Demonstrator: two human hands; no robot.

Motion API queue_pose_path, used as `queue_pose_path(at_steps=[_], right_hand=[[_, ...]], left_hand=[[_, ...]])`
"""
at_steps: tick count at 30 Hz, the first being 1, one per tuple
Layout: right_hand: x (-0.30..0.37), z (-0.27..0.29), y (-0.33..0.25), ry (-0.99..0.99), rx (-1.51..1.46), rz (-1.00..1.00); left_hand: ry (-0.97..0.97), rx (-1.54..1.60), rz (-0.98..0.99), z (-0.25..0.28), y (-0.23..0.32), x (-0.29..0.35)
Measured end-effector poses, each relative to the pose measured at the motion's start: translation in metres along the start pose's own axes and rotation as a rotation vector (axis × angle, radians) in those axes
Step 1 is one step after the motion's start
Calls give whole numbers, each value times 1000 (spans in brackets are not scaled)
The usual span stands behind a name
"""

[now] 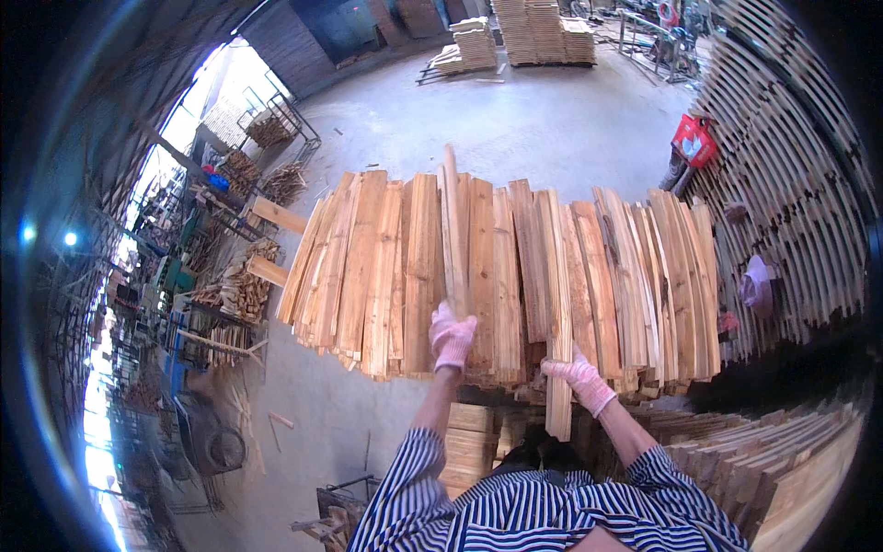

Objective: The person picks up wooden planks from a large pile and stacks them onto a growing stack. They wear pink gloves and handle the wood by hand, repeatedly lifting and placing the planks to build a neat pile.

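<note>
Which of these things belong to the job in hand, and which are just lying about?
In use:
- left hand, gripping the left board
- right hand, gripping the right board
- board pile under both boards

Apparently just about:
- red bag, right
- pale cloth, below it
- far stacks

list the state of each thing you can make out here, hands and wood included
left hand: gloved, closed around a board
left-hand board: held, far end jutting past the row
right hand: gloved, gripping another board
right-hand board: held, near end jutting toward the person
row of boards: side by side, ends uneven
far stacks: piled in layers
red bag: hanging at the right
</note>
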State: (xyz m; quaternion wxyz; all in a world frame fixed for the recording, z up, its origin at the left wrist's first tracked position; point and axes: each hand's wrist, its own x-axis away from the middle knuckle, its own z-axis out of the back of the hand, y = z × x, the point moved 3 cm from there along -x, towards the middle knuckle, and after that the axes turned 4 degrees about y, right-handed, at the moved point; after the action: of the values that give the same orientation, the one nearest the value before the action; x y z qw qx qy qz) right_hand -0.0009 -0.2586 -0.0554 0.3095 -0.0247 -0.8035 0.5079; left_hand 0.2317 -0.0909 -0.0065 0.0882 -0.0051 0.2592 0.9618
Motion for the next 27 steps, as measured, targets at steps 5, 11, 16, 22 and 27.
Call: queue_pose_path(at_steps=[5,11,16,22,27], right_hand=[[-16,-7,-10,-118,204,38],[-10,-30,-9,-290,-13,-41],[20,-23,-21,-134,93,1],[114,7,-97,387,677,205],[246,7,-191,913,658,456]], left_hand=[[-495,524,56,2,16,151],[-403,1148,292,-55,-3,131],[-751,1216,355,-55,36,75],[-987,1314,344,6,157,120],[-1337,1459,-68,65,292,151]])
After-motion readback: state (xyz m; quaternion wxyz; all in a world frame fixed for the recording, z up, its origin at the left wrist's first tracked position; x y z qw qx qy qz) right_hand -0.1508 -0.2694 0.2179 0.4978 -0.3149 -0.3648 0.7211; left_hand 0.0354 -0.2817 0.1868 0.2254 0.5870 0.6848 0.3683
